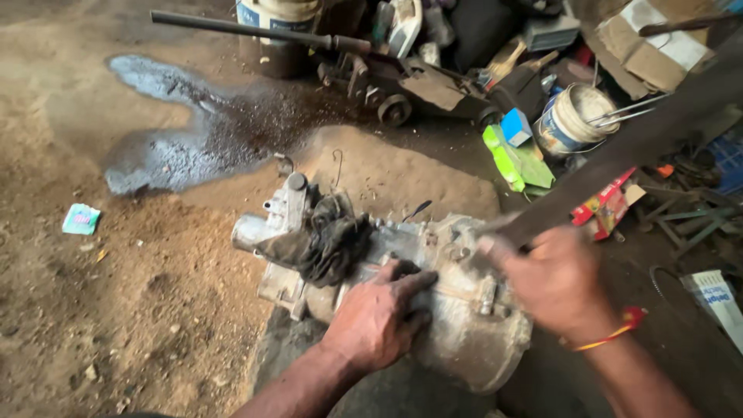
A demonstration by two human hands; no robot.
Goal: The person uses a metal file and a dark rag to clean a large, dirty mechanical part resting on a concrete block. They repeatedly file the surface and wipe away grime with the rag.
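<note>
A grimy metal gearbox housing (464,325) lies on the dirt floor, with a black oily rag (333,236) draped over its left end. My left hand (379,317) rests flat on top of the housing, fingers spread on the casing. My right hand (553,279), blurred by motion, grips the lower end of a long dark metal bar (635,147). The bar slants up to the right edge of the view, and its tip sits against the housing's top near a bolt (486,294).
A dark wet oil patch (193,131) spreads over the dirt at upper left. A floor jack (387,85) with a long handle, buckets (573,116), green and red cartons and scrap clutter the back and right. A small paper wrapper (80,219) lies at left.
</note>
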